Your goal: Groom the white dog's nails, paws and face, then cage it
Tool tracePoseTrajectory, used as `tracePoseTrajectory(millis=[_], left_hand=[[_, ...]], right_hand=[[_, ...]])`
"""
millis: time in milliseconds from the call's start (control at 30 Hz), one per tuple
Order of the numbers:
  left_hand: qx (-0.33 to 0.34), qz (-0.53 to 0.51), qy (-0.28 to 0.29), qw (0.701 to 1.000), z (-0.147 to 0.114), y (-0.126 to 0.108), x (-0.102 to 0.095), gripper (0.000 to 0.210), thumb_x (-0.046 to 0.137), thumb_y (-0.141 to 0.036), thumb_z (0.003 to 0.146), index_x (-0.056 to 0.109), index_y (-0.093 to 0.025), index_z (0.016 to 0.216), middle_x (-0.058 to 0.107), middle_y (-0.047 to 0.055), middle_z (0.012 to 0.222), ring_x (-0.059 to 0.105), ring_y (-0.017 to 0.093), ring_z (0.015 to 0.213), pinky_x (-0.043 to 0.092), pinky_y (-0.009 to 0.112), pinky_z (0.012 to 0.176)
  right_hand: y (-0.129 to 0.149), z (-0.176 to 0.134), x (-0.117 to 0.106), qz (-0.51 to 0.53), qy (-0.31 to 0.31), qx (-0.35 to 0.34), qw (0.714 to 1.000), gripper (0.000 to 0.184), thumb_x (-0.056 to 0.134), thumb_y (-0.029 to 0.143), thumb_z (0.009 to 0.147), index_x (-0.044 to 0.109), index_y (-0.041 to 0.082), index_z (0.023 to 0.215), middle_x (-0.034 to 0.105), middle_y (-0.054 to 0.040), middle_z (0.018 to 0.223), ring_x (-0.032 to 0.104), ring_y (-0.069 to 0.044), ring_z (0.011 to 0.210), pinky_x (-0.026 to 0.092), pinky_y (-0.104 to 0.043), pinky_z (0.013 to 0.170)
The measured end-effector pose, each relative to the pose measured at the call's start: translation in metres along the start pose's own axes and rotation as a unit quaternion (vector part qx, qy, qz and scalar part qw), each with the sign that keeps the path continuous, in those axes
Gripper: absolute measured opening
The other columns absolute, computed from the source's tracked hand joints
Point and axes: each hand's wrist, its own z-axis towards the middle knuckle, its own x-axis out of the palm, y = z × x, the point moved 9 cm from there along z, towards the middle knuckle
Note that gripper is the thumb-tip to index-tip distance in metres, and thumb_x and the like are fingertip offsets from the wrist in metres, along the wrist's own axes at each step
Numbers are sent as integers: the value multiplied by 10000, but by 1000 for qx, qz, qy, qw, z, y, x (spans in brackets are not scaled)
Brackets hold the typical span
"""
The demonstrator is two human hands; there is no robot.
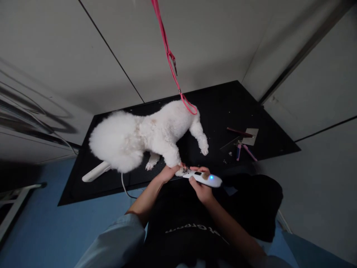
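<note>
A fluffy white dog (158, 130) stands on a black grooming table, its head toward the left. My left hand (168, 173) is closed around the lower part of one of its legs, holding the paw (180, 171) near the table's front edge. In my right hand (201, 188) is a white hair clipper (206, 179) with a lit blue light. The clipper's head meets the held paw, and the exact contact is too small to make out. A pink grooming loop (189, 105) hangs from above onto the dog's rear end.
On the right of the grooming table (223, 100) lie nail clippers (244, 150) with purple handles, a dark red slim tool (238, 131) and a pale square card (251, 136). A white corded device (96, 171) rests at left. Pale wall panels (111, 56) stand behind.
</note>
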Motion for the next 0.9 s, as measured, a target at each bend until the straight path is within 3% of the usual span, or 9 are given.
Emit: tracePoseTrajectory(millis=[167, 300, 433, 533, 633, 733, 833, 900], left_hand=[[-27, -57, -9, 998, -1, 5, 4, 380, 770, -475, 639, 623, -163, 798, 659, 71, 874, 569, 170, 682, 458, 266, 542], [-45, -57, -13, 997, -4, 5, 7, 374, 763, -467, 650, 623, -153, 799, 611, 30, 719, 496, 122, 556, 416, 250, 486], [-24, -86, -12, 996, -5, 3, 7, 365, 772, -433, 646, 592, -151, 794, 641, 39, 780, 555, 148, 637, 443, 254, 532], [-2, -102, -9, 995, -3, 3, 8, 343, 766, -397, 662, 563, -154, 792, 657, 38, 783, 604, 179, 736, 490, 289, 656], [8, -78, -32, 996, -2, 4, 6, 336, 739, -417, 697, 558, -151, 794, 646, 27, 724, 590, 161, 665, 474, 272, 605], [4, -41, -41, 998, -3, 5, 4, 354, 702, -469, 733, 575, -147, 805, 644, 37, 714, 545, 140, 572, 412, 243, 486], [-3, -25, -23, 999, -4, 5, 4, 379, 704, -500, 727, 596, -147, 813, 657, 60, 755, 553, 151, 576, 424, 259, 486], [-2, -16, -11, 1000, -5, 5, 4, 384, 701, -511, 725, 600, -151, 813, 664, 65, 764, 560, 159, 589, 431, 270, 504]], right_hand=[[-5, -26, 1, 20, -6, 7, 1000, 376, 685, 211, 709, 418, 269, 967, 547, -103, 1328, 643, -230, 999, 517, -432, 861], [-14, -23, 6, 56, 33, 36, 997, 409, 693, 246, 731, 415, 276, 1030, 463, -119, 1420, 636, -247, 1041, 540, -419, 820], [-22, 1, -20, 65, -26, 42, 997, 371, 673, 314, 761, 401, 271, 1010, 623, -76, 1179, 634, -229, 1004, 538, -363, 745], [-16, 19, -35, 31, -40, 46, 998, 370, 667, 264, 734, 392, 269, 982, 682, -6, 964, 650, -195, 897, 517, -369, 805], [-4, 31, -24, -1, 46, 61, 997, 373, 662, 194, 684, 428, 262, 967, 705, -7, 1002, 659, -195, 931, 487, -386, 896], [0, 37, -3, -15, 144, 88, 985, 363, 663, 171, 652, 476, 255, 951, 713, -22, 1039, 666, -214, 958, 488, -388, 891], [-7, 44, 2, -23, 136, 111, 984, 387, 676, 138, 614, 514, 253, 945, 726, -16, 981, 666, -222, 941, 484, -383, 883], [-21, 44, 4, 25, 115, 154, 981, 388, 683, 125, 592, 542, 247, 932, 733, -11, 932, 668, -221, 894, 493, -366, 834]])
